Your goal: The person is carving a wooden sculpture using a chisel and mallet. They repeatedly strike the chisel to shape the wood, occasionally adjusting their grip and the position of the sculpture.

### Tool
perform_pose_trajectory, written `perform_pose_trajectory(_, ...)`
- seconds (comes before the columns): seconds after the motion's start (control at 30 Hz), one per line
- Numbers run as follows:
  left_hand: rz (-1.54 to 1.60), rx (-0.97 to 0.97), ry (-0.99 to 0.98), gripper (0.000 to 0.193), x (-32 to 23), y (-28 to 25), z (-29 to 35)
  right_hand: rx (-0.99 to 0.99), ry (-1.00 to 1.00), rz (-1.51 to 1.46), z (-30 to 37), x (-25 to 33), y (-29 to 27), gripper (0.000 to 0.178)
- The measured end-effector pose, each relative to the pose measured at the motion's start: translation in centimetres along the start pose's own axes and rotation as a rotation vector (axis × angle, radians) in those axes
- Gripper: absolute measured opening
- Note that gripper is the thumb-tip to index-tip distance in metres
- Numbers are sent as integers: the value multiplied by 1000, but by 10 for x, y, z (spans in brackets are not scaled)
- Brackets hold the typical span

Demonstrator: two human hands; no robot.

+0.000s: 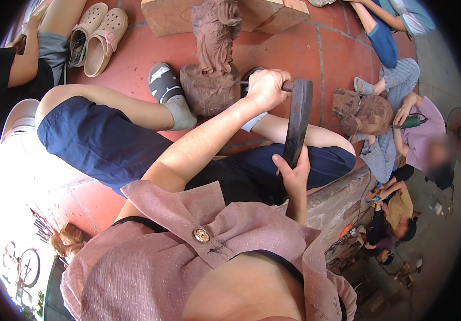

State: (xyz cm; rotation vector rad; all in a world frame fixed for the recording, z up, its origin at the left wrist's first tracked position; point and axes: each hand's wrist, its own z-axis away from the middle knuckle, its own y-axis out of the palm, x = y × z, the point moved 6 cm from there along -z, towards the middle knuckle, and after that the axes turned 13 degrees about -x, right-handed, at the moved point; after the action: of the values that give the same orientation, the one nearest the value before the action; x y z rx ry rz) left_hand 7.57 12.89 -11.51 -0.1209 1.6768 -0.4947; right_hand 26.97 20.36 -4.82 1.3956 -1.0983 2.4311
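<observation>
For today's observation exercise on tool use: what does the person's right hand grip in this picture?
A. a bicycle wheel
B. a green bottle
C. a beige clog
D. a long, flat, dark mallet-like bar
D: the right hand wraps the lower end of the long, flat, dark bar, raised beside the reddish-brown carved wooden statue.

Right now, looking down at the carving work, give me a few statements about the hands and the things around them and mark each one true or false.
1. The left hand grips a chisel pointed at the reddish wooden statue. True.
2. The right hand holds a dark flat mallet. True.
3. The statue lies flat on the tiled floor. False: it stands upright between the feet.
4. The right hand is empty. False: its fingers close on the mallet's lower end.
5. Beige clogs lie on the floor. True.
</observation>
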Motion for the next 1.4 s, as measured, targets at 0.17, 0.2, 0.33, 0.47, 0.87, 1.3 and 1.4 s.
perform_pose_trajectory(0.17,-17,21,15,8,-2,6,5,-169,-3,-324,9,2,4,39)
perform_pose_trajectory(0.2,-29,13,21,7,-2,6,5,-152,-4,-360,10,2,7,37)
perform_pose_trajectory(0.33,-7,-21,89,13,-1,3,3,32,-18,-1,-1,-1,3,34)
perform_pose_trajectory(0.47,-41,24,105,12,-2,6,9,-153,-50,-291,4,7,-3,40)
perform_pose_trajectory(0.87,-37,68,111,8,0,9,12,-60,47,-204,8,-8,7,33)
perform_pose_trajectory(1.3,-71,97,156,7,2,10,19,6,102,-104,14,-12,-4,38)
perform_pose_trajectory(1.4,-55,104,141,8,-1,4,13,-178,5,-328,19,-1,-4,37)
